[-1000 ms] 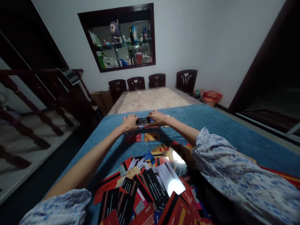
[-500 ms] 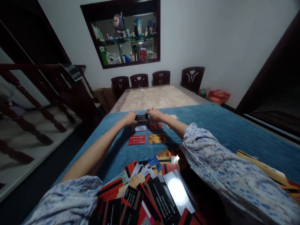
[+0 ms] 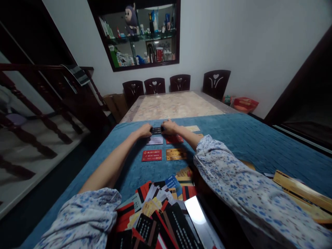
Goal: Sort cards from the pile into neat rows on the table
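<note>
A person's left hand (image 3: 145,130) pinches the left end of a black card (image 3: 156,130), and the right hand (image 3: 169,127) grips its right end; whether the card touches the blue cloth (image 3: 259,141) is unclear. Just nearer than the black card lies a white card (image 3: 155,140), with a small red card (image 3: 174,139) to its right. Nearer still, a bright red card (image 3: 151,155) sits beside a gold card (image 3: 176,154). Well nearer than the black card spreads a card heap (image 3: 151,207).
</note>
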The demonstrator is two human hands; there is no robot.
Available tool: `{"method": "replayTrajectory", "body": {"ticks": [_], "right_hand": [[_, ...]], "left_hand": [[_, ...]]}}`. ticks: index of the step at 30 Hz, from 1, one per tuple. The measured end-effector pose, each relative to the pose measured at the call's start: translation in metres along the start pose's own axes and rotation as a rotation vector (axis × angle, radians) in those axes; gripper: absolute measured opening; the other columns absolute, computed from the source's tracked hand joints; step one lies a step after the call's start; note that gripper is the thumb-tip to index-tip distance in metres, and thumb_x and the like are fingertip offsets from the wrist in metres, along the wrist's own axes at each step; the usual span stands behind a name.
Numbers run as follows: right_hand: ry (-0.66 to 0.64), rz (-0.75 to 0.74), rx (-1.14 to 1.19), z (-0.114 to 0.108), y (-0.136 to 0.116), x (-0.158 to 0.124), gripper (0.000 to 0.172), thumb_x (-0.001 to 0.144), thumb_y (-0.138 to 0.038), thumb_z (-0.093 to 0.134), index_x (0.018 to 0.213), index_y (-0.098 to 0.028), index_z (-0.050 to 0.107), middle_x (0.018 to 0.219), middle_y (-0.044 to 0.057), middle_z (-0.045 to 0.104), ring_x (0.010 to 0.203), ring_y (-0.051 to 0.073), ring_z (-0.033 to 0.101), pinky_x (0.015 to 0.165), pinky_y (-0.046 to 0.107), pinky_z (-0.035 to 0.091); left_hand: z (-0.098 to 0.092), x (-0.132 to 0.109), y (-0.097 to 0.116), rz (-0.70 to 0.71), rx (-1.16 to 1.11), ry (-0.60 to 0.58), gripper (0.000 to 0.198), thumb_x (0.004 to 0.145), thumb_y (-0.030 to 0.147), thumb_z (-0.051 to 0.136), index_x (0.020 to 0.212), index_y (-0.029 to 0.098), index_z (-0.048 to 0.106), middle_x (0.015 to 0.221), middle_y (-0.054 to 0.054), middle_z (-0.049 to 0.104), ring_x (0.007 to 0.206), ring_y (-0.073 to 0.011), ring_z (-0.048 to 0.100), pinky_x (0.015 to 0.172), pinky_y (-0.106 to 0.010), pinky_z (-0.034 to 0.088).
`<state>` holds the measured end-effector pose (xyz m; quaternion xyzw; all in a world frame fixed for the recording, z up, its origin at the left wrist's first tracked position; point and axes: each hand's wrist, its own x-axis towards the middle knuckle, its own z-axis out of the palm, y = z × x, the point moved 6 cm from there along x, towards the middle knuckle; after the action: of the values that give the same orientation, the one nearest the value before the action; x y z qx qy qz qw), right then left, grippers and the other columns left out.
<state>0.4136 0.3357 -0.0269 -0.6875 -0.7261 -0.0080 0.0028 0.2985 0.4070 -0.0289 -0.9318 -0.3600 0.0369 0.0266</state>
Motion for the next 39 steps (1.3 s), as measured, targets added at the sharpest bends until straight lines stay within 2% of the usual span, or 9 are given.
{"method": "replayTrajectory", "body": {"ticks": [4,11,16,21,29,35,39], "right_hand": [[-0.016,-0.007,0.005,0.006,0.003,0.005,0.042,0.087,-0.043,0.062,0.123,-0.023,0.068,0.136,0.014,0.059,0.127,0.037,0.047,0.088,0.041,0.050],[-0.023,-0.037,-0.003,0.006,0.002,0.007,0.042,0.086,-0.041,0.060,0.123,-0.024,0.068,0.132,0.014,0.062,0.124,0.036,0.051,0.088,0.041,0.050],[-0.026,-0.029,-0.023,0.009,0.001,0.010,0.045,0.084,-0.042,0.060,0.124,-0.021,0.067,0.136,0.017,0.058,0.125,0.037,0.049,0.087,0.042,0.052],[-0.032,-0.026,-0.026,0.009,0.000,0.012,0.043,0.081,-0.040,0.061,0.120,-0.022,0.069,0.134,0.016,0.058,0.124,0.036,0.049,0.088,0.040,0.052],[-0.048,-0.030,-0.032,0.007,-0.005,0.018,0.044,0.077,-0.032,0.061,0.116,-0.013,0.071,0.131,0.021,0.059,0.123,0.039,0.050,0.093,0.047,0.050],[-0.056,-0.067,-0.021,0.004,0.000,0.016,0.046,0.081,-0.041,0.065,0.121,-0.019,0.068,0.130,0.015,0.063,0.117,0.031,0.058,0.090,0.035,0.051],[-0.036,-0.063,-0.061,-0.004,0.000,0.007,0.051,0.084,-0.047,0.064,0.127,-0.020,0.063,0.135,0.014,0.061,0.125,0.031,0.053,0.092,0.036,0.049]], "left_hand": [[0.004,0.003,-0.002,0.007,-0.008,-0.029,0.038,0.071,0.015,0.062,0.107,0.018,0.072,0.104,-0.007,0.070,0.105,-0.0249,0.064,0.092,-0.027,0.051],[0.008,0.006,-0.003,0.024,0.007,-0.068,0.042,0.069,0.016,0.060,0.111,0.019,0.069,0.119,-0.007,0.064,0.107,-0.0225,0.062,0.094,-0.026,0.050],[0.010,0.007,-0.004,0.025,0.028,-0.099,0.047,0.068,0.015,0.060,0.114,0.021,0.066,0.122,-0.007,0.061,0.108,-0.0216,0.061,0.096,-0.026,0.050],[0.010,0.006,-0.005,0.021,0.039,-0.118,0.050,0.070,0.017,0.059,0.119,0.019,0.063,0.127,-0.008,0.058,0.111,-0.0214,0.060,0.099,-0.026,0.048],[0.010,0.006,-0.005,-0.012,-0.007,-0.099,0.044,0.066,0.013,0.060,0.109,0.016,0.067,0.120,-0.010,0.062,0.107,-0.0236,0.061,0.094,-0.028,0.051],[0.010,0.004,-0.003,-0.010,-0.041,-0.086,0.031,0.068,0.014,0.062,0.099,0.012,0.067,0.110,-0.011,0.066,0.101,-0.0238,0.060,0.087,-0.026,0.051],[0.007,0.003,-0.002,-0.023,-0.033,-0.068,0.027,0.069,0.011,0.061,0.095,0.011,0.066,0.107,-0.011,0.065,0.097,-0.0219,0.060,0.084,-0.024,0.049]]}}
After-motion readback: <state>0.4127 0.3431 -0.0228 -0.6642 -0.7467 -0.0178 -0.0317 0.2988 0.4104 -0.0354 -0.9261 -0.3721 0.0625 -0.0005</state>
